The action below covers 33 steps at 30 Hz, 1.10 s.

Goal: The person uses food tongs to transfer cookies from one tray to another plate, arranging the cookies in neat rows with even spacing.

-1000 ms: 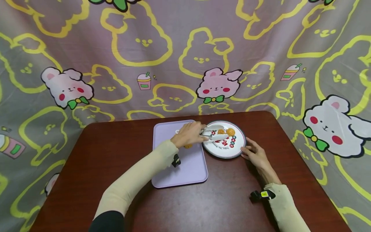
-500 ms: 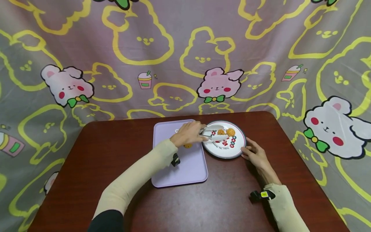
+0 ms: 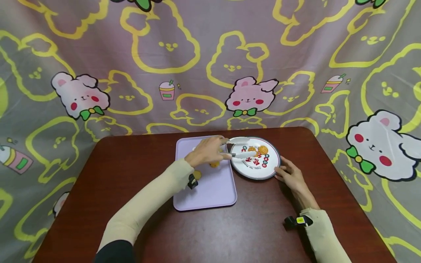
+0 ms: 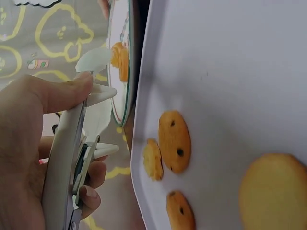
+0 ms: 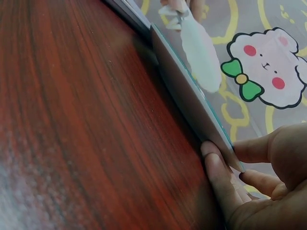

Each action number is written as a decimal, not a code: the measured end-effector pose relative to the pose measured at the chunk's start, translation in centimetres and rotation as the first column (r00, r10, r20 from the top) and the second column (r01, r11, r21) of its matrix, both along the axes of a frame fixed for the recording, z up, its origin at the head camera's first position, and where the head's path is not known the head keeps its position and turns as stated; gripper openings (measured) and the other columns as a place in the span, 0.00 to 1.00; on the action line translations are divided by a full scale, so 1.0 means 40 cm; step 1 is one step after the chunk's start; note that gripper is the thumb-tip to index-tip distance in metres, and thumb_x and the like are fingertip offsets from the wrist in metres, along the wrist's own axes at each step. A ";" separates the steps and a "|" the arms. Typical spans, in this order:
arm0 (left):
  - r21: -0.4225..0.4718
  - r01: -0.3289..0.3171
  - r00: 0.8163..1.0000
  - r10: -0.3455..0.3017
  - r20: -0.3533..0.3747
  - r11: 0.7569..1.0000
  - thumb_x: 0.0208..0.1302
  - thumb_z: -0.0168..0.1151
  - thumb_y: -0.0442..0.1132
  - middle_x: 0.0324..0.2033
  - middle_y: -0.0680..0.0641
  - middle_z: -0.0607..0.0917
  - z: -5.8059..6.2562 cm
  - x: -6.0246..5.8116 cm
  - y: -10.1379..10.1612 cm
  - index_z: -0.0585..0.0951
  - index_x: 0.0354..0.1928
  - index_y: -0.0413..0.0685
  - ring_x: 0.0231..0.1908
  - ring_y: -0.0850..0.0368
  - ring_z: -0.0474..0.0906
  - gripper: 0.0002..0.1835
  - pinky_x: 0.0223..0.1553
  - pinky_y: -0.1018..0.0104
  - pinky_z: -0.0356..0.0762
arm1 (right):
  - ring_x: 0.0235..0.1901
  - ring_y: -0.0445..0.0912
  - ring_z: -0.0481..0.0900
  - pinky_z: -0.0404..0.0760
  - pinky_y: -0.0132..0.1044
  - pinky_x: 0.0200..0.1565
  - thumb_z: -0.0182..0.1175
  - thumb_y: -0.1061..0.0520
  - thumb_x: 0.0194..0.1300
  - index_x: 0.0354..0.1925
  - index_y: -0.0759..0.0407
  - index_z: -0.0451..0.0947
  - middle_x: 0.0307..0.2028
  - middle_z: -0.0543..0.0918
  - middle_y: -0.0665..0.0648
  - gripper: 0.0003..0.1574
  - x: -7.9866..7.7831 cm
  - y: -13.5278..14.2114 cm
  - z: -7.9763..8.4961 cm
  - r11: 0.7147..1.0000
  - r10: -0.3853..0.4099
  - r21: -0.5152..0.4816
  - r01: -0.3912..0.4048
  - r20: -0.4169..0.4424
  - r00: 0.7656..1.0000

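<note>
My left hand (image 3: 208, 150) holds a pair of tongs (image 4: 62, 167), metal with white blades, thumb on one arm and fingers on the other. Its blades are spread over the left part of a round white plate (image 3: 253, 173) with red print and a dark rim. Two swirled orange-brown cookies (image 3: 263, 149) lie on the plate, and nothing shows between the blades. At the plate's right edge, my right hand (image 3: 292, 179) pinches the rim between thumb and fingers. Under my left hand is a lilac tray (image 3: 213, 197) with several cookies (image 4: 174, 142), some dotted dark, one large and plain.
The brown wooden table (image 3: 263, 226) extends around the tray and plate. Tray and plate lie side by side, their edges close together. Behind the table hangs a patterned curtain (image 3: 197, 54) with rabbit faces, which also runs along both sides.
My left hand has shifted slightly left with the tongs, whose blades now stand wider apart and farther from the plate's cookies. A round cookie on the tray has come into view. My right hand stays put.
</note>
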<state>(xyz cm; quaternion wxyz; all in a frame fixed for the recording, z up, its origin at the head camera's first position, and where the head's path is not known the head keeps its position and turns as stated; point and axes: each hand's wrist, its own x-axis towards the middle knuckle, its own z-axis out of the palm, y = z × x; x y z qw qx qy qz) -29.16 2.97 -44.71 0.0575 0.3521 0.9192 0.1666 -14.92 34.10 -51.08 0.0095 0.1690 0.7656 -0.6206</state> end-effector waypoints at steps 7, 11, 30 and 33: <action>0.045 -0.027 1.000 0.027 -0.001 0.999 0.62 0.70 0.66 0.71 0.50 0.78 -0.007 -0.003 -0.060 0.73 0.75 0.54 0.67 0.52 0.77 0.43 0.62 0.49 0.79 | 0.38 0.28 0.82 0.85 0.25 0.46 0.59 0.58 0.77 0.83 0.55 0.51 0.43 0.79 0.46 0.45 -0.004 0.004 -0.005 1.000 -0.003 -0.003 0.003 -0.014 1.000; 0.060 -0.037 0.999 0.038 -0.002 0.997 0.62 0.71 0.64 0.64 0.49 0.82 -0.013 0.005 -0.094 0.75 0.73 0.54 0.57 0.54 0.80 0.41 0.56 0.51 0.81 | 0.38 0.28 0.82 0.85 0.25 0.45 0.59 0.59 0.77 0.83 0.55 0.52 0.42 0.79 0.45 0.45 -0.003 0.001 -0.005 1.000 -0.006 -0.006 0.006 -0.012 1.000; 0.033 -0.068 0.992 0.071 -0.102 0.997 0.60 0.73 0.63 0.50 0.48 0.86 -0.019 0.052 -0.189 0.77 0.71 0.49 0.45 0.55 0.81 0.41 0.46 0.52 0.81 | 0.38 0.28 0.81 0.85 0.25 0.45 0.59 0.59 0.77 0.83 0.56 0.51 0.42 0.78 0.45 0.45 -0.002 0.000 -0.005 1.000 -0.008 -0.009 0.007 -0.012 1.000; 0.022 -0.064 0.988 0.066 -0.136 0.998 0.61 0.72 0.63 0.51 0.49 0.86 -0.021 0.064 -0.208 0.78 0.70 0.50 0.47 0.54 0.83 0.40 0.48 0.51 0.83 | 0.36 0.28 0.81 0.85 0.24 0.44 0.60 0.61 0.76 0.83 0.58 0.52 0.39 0.79 0.42 0.45 -0.004 -0.001 -0.005 1.000 -0.015 -0.024 0.014 -0.028 1.000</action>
